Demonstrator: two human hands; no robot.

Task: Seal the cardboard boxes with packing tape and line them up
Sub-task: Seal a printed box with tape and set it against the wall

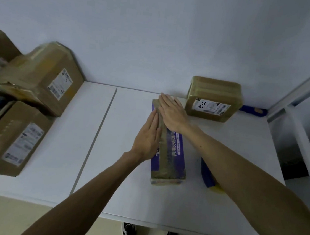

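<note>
Pressing tape flat on the purple box (168,155) mid-table — our left hand (147,139) and right hand (172,113) lie straight-fingered along its top, gripping nothing, likely bonding the strip. Taped box (214,98) waits behind.

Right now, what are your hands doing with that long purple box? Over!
Left hand, right hand: fingers straight, pressing on long purple box along its brown tape strip. Taped brown cardboard box behind right, apart. Nothing in the way.

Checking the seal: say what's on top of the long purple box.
A brown packing-tape strip along its length; left hand and right hand press flat on the far half, hiding tape there.
</note>
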